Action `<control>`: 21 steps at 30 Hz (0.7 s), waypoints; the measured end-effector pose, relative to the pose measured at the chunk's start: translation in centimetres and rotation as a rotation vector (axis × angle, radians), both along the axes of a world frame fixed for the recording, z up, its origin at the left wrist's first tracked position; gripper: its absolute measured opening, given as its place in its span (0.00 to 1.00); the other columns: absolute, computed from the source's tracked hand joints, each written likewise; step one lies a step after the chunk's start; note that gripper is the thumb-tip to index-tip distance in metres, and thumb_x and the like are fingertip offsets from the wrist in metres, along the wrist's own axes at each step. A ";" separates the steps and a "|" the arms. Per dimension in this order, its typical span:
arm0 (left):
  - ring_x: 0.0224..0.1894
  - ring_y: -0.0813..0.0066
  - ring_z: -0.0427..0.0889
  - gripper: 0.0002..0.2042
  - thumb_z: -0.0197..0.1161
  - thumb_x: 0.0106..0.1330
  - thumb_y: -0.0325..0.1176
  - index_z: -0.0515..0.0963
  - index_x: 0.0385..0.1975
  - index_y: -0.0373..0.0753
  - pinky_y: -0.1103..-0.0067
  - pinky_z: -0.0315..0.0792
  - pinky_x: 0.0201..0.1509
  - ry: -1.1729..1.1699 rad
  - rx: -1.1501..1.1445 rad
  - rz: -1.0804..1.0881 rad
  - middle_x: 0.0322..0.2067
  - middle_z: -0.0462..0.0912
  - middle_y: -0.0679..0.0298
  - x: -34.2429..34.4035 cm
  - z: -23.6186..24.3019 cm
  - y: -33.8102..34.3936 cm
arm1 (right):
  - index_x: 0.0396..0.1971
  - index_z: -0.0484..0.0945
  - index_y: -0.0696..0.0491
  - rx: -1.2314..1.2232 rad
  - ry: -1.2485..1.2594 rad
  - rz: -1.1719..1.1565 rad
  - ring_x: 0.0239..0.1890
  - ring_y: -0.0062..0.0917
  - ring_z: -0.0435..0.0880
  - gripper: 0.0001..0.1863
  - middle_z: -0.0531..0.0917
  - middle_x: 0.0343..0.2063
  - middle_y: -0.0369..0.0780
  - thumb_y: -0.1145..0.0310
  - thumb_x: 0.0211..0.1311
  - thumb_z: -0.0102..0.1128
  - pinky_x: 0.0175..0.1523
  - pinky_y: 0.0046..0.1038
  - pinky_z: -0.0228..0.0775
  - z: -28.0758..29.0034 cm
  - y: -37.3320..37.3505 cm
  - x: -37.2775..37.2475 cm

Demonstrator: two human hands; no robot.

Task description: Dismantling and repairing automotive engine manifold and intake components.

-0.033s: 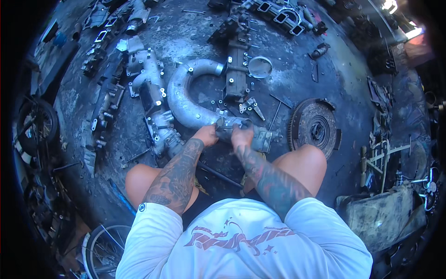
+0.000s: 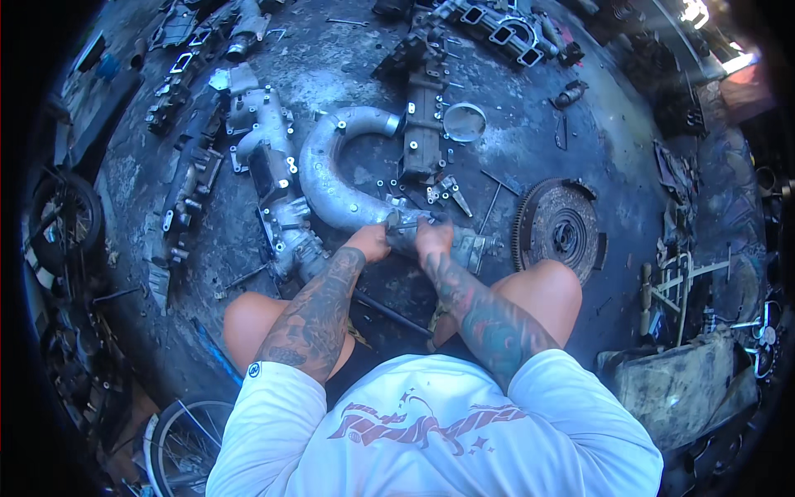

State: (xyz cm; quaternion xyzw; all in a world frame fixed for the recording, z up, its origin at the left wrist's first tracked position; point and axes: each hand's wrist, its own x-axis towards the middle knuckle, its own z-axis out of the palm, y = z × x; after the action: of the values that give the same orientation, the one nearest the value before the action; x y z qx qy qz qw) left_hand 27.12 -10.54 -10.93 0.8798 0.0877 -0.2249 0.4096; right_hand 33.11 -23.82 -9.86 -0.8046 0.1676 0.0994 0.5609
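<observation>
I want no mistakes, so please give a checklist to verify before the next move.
1. Left hand at lower end of curved silver metal pipe: ok.
2. Right hand near the same end: ok.
3. Firm grips: cannot tell; contact partly hidden.
4. Dark stained floor beside pipe free of loose parts: not ok; small silver metal fittings lie there.
5. Round dark toothed metal flywheel apart from both hands: ok.

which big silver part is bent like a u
The thick pipe by the left hand; it curves round, while the casting left of it runs fairly straight.
</observation>
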 end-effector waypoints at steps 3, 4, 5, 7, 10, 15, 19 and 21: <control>0.43 0.49 0.77 0.19 0.57 0.49 0.33 0.72 0.41 0.30 0.65 0.71 0.46 0.002 0.052 -0.030 0.36 0.78 0.43 0.2 -0.2 -0.1 | 0.38 0.72 0.62 -0.078 0.079 0.085 0.26 0.30 0.77 0.15 0.78 0.29 0.44 0.69 0.54 0.60 0.32 0.30 0.68 -1.2 0.9 4.0; 0.43 0.50 0.78 0.19 0.58 0.50 0.34 0.72 0.42 0.32 0.66 0.72 0.46 0.031 0.068 -0.024 0.37 0.78 0.44 0.2 -0.1 -0.2 | 0.36 0.73 0.62 -0.187 0.143 0.154 0.22 0.26 0.75 0.14 0.77 0.23 0.40 0.67 0.56 0.59 0.27 0.30 0.67 -1.9 1.3 5.1; 0.43 0.50 0.78 0.19 0.58 0.50 0.34 0.72 0.42 0.32 0.66 0.72 0.46 0.016 0.111 -0.014 0.37 0.78 0.44 0.2 -0.1 -0.2 | 0.36 0.73 0.62 -0.187 0.135 0.162 0.22 0.26 0.75 0.14 0.77 0.23 0.40 0.67 0.56 0.59 0.27 0.30 0.67 -2.7 1.7 6.3; 0.43 0.51 0.78 0.21 0.59 0.49 0.35 0.72 0.44 0.34 0.66 0.72 0.47 0.065 0.096 -0.056 0.38 0.79 0.46 0.1 0.3 -0.3 | 0.32 0.75 0.59 0.097 0.306 0.164 0.21 0.22 0.74 0.12 0.76 0.20 0.39 0.64 0.56 0.60 0.25 0.28 0.65 -4.3 3.3 8.4; 0.43 0.53 0.78 0.22 0.61 0.47 0.38 0.72 0.42 0.35 0.66 0.72 0.46 -0.025 0.118 -0.026 0.38 0.79 0.49 -0.7 1.1 -0.3 | 0.41 0.77 0.58 -1.161 -0.297 1.341 0.43 0.38 0.79 0.17 0.79 0.41 0.49 0.64 0.64 0.41 0.47 0.35 0.70 -5.7 6.0 9.8; 0.39 0.51 0.79 0.20 0.62 0.46 0.37 0.74 0.38 0.32 0.64 0.73 0.42 -0.071 0.046 -0.067 0.34 0.80 0.48 -0.6 2.6 1.0 | 0.36 0.78 0.62 -0.839 0.153 1.189 0.42 0.37 0.80 0.30 0.81 0.36 0.48 0.45 0.60 0.46 0.46 0.32 0.71 -4.1 8.5 8.1; 0.42 0.57 0.79 0.14 0.59 0.49 0.40 0.80 0.34 0.42 0.68 0.72 0.44 0.061 -0.016 -0.252 0.38 0.80 0.54 0.3 2.7 1.5 | 0.35 0.79 0.58 -0.868 0.187 1.194 0.43 0.39 0.80 0.22 0.80 0.37 0.51 0.54 0.49 0.61 0.47 0.32 0.72 -2.1 9.9 5.8; 0.42 0.59 0.80 0.14 0.58 0.50 0.40 0.80 0.34 0.42 0.68 0.72 0.44 0.090 0.016 -0.258 0.38 0.81 0.55 0.6 2.3 1.6 | 0.43 0.76 0.57 -0.958 0.165 1.189 0.48 0.38 0.77 0.22 0.78 0.43 0.50 0.61 0.49 0.58 0.51 0.33 0.70 -1.7 10.4 5.0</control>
State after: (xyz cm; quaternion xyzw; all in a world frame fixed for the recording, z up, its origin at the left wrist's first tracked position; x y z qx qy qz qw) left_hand 27.68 -8.95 -8.62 0.8760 -0.0061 -0.3144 0.3657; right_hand 38.10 -13.39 -11.57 -0.9046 -0.2270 0.3606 -0.0113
